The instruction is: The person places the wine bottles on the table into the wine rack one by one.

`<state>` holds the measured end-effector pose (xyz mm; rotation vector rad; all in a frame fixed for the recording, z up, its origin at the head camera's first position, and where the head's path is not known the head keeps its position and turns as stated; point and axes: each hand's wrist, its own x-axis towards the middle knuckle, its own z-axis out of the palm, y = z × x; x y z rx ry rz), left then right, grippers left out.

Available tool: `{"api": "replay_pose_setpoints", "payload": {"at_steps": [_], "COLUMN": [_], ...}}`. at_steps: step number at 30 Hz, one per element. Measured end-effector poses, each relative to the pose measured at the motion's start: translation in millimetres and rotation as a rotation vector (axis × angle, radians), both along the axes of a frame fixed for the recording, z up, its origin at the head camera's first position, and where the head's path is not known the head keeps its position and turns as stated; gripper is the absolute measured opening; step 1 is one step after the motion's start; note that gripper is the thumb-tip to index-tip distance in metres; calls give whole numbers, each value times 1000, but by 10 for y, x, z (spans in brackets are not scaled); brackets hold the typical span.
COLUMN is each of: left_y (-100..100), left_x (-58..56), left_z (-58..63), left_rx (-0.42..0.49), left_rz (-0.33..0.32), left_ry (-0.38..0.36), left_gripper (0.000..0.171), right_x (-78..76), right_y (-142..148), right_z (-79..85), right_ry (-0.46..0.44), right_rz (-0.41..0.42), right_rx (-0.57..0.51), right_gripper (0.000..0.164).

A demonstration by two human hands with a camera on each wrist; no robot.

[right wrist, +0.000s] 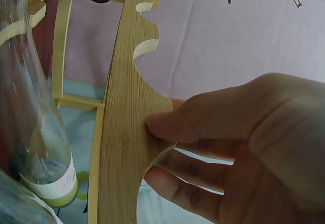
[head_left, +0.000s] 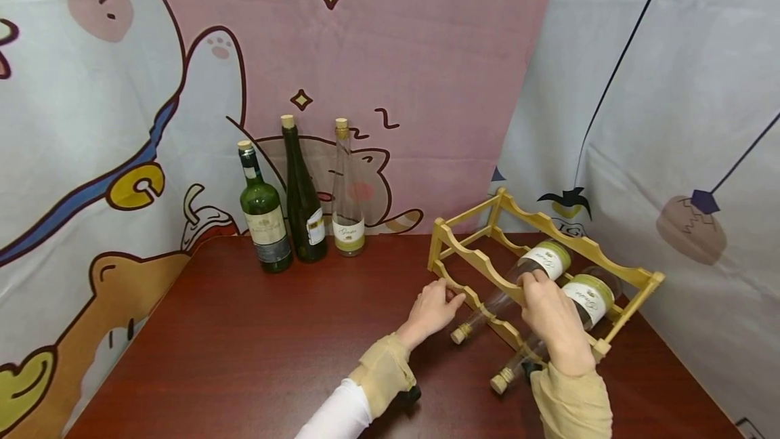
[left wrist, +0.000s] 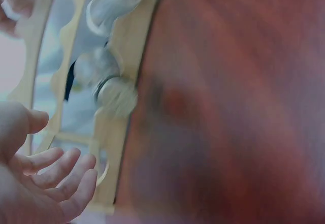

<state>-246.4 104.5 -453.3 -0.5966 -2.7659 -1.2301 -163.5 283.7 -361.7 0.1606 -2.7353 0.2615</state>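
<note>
A light wooden wine rack stands at the right of the table. My right hand pinches its upper front rail, thumb on the near face and fingers behind. Two clear bottles lie in the lower level: one near the middle, the other farther right. Their corked necks point toward me, past the front rail. My left hand is by the rack's lower front rail at the left, palm up with fingers loosely bent and nothing in them in the left wrist view.
Three corked bottles stand upright at the back of the dark red table: a green one, a taller dark one and a clear one. A printed cloth hangs behind, close to the rack's back.
</note>
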Motion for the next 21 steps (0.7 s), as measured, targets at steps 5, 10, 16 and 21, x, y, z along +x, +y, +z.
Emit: {"api": "replay_pose_setpoints", "payload": {"at_steps": [5, 10, 16, 21], "left_y": [-248, -479, -771, -1009], "left_x": [-176, -395, -675, -925], "left_z": [146, 341, 623, 832], "left_rx": [86, 140, 207, 237], "left_rz": [79, 202, 346, 460], "left_ry": [58, 170, 269, 339], "left_gripper": [29, 27, 28, 31], "right_x": [7, 0, 6, 9], "right_y": [12, 20, 10, -2], "right_z": [5, 1, -3, 0], "right_ry": [10, 25, 19, 23], "right_rz": [-7, -5, -2, 1], "right_rx": [-4, 3, -3, -9], "right_gripper": [23, 21, 22, 24]}}
